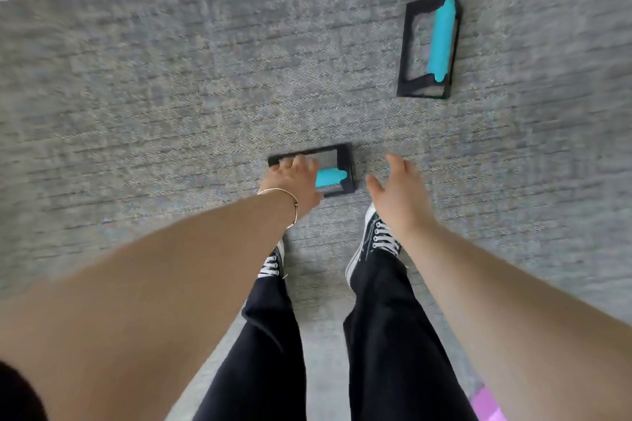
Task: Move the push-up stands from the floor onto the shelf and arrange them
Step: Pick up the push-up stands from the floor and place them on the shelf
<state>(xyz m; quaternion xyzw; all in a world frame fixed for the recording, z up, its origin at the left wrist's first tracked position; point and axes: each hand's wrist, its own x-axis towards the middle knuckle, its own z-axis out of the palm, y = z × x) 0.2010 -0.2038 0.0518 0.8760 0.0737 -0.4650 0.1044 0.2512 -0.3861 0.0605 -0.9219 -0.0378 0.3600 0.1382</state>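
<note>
While both arms reach down, two stands lie on the grey carpeted floor (171, 96).

At frame centre, the left hand (295, 181) covers the near black-framed push-up stand with turquoise grip (333, 178); whether it grips, I cannot tell. The right hand (400, 188) hovers spread and empty. A second, matching stand (429, 48) lies upper right.

The left hand (294, 181) hides the near push-up stand's (337, 169) nine-o'clock half; motion blur smears the carpet (171, 96).

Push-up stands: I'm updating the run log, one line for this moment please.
near stand: floor | left hand: reaching it | right hand: open | far stand: floor, untouched
</note>
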